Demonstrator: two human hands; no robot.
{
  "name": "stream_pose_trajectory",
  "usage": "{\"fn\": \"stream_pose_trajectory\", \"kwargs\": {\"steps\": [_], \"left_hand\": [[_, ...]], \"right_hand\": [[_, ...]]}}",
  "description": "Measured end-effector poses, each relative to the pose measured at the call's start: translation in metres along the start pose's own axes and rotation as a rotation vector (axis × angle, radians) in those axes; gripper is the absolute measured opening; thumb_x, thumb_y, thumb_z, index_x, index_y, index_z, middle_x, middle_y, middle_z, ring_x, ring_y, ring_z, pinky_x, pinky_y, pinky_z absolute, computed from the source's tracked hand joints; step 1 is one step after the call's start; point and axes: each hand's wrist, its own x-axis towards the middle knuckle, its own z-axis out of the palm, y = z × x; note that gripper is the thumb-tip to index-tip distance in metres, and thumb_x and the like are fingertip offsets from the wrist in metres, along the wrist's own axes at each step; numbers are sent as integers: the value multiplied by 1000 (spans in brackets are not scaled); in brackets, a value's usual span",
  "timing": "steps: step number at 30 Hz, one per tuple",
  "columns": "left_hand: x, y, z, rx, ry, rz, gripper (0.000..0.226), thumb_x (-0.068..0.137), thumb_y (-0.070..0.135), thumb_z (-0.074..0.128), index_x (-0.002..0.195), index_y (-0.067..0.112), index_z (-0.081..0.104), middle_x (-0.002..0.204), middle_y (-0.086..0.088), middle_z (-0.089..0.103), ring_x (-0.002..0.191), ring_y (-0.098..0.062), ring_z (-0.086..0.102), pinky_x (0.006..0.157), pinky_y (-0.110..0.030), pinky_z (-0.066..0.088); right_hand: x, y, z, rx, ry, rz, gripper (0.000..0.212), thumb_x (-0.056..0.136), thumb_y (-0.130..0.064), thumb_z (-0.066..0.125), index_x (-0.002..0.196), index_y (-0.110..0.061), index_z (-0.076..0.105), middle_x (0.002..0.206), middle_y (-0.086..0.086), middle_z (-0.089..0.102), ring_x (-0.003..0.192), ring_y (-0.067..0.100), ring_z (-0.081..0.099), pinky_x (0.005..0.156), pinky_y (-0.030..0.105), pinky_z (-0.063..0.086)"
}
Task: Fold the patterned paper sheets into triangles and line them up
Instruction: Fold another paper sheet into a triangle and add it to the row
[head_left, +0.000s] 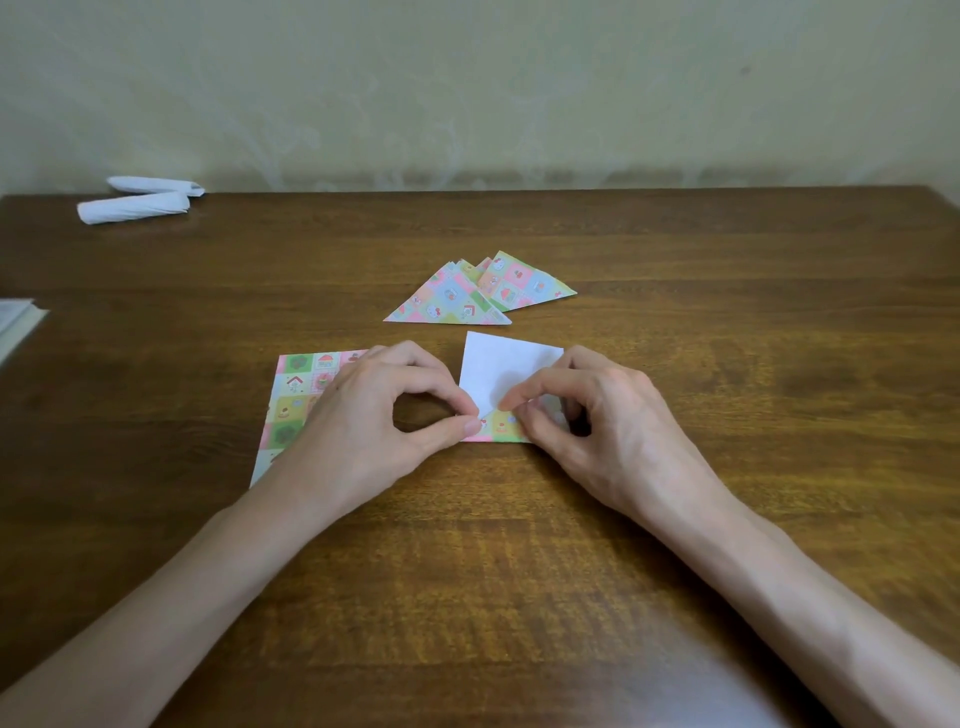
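**Patterned paper sheet (506, 384) half turned over, corners not yet matched**

It lies on the counter (519, 545) just in front of me, with its white underside folded up over the printed strip along the near edge. My left hand (384, 415) pinches the sheet's left corner between thumb and forefinger. My right hand (587, 426) pinches the turned-over flap near its middle, fingers curled down onto the paper. Both hands are clamped on this one sheet.

The main risk, as I judge it, is creasing too soon. The white flap sits tilted and four-sided, not as a clean triangle. If I press down before the corners meet, the fold will set crooked, and thin paper keeps a wrong crease.

My left wrist rests on the unfolded sheets (293, 400) at nine o'clock, so dragging that hand could slide or crumple them.

The folded triangles (452, 304) lie near at twelve o'clock, overlapping loosely. Pushing the flap forward carelessly could knock them further out of line.

The white paper rolls (135, 200) at ten o'clock are well apart and out of harm's way.
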Motion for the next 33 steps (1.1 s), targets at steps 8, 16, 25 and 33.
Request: {"fn": "stream_pose_trajectory", "kwargs": {"steps": [8, 16, 25, 33], "left_hand": [[1, 1, 0, 22, -20, 11, 6, 79, 49, 77, 86, 48, 77, 104, 23, 64, 111, -2, 56, 100, -41, 43], [1, 1, 0, 23, -22, 9, 7, 80, 48, 77, 87, 48, 79, 105, 24, 63, 111, -2, 55, 100, -38, 42], [-1, 0, 1, 75, -1, 83, 11, 80, 49, 77, 90, 46, 79, 108, 20, 58, 112, -7, 52, 97, -35, 43], [1, 0, 1, 60, -28, 47, 10, 82, 49, 75, 91, 49, 78, 107, 25, 63, 114, -2, 51, 97, -34, 39]], "right_hand": [[-1, -1, -2, 12, 69, 64, 7, 84, -28, 78, 87, -34, 78, 72, -17, 54, 65, 1, 53, 66, 17, 38], [0, -2, -2, 20, 64, 81, 4, 85, -29, 78, 87, -33, 79, 72, -15, 54, 64, 3, 53, 66, 19, 37], [-2, -2, 0, -11, 79, 14, 10, 88, -27, 75, 91, -36, 77, 71, -17, 47, 61, 2, 50, 61, 20, 36], [-2, 0, 1, -16, 60, 20, 8, 91, -31, 73, 94, -35, 78, 74, -18, 48, 64, 1, 49, 65, 30, 39]]}}
